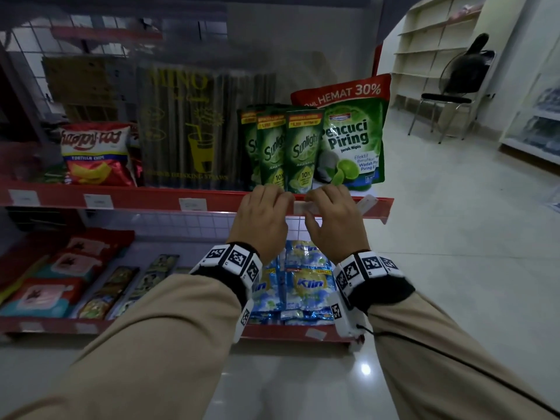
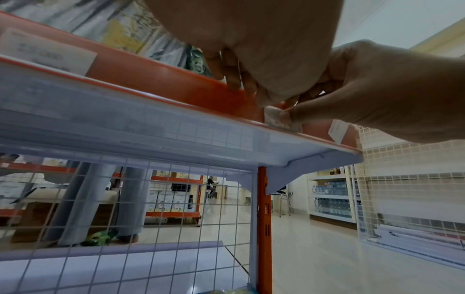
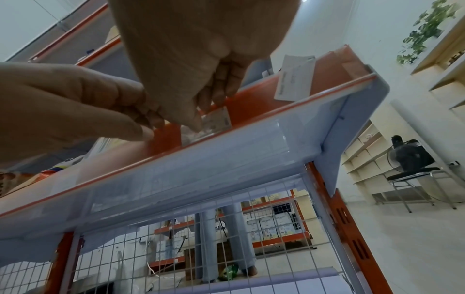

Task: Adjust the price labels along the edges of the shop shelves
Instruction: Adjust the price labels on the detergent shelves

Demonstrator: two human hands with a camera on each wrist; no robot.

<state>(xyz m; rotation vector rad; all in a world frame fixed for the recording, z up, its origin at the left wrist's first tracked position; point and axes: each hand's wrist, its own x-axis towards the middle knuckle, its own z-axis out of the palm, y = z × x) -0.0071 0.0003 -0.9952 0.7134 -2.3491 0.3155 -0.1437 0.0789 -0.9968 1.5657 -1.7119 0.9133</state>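
Both hands work at the red front edge of the upper shelf (image 1: 212,199), just below the green Sunlight pouches (image 1: 298,150). The right hand (image 1: 331,218) has its fingers curled over the edge and its thumb (image 3: 193,121) pressed against a small price label (image 3: 221,119) seated in the strip, so it pinches that label. The left hand (image 1: 262,219) sits just beside it, fingers bent onto the red strip and touching it (whether it actually grips anything I cannot tell). Further right, near the shelf's end, a second label (image 1: 366,204) stands tilted, poking above the edge. Three more labels (image 1: 98,201) sit flat along the strip to the left. Blue Klin sachets (image 1: 307,284) lie on the shelf below.
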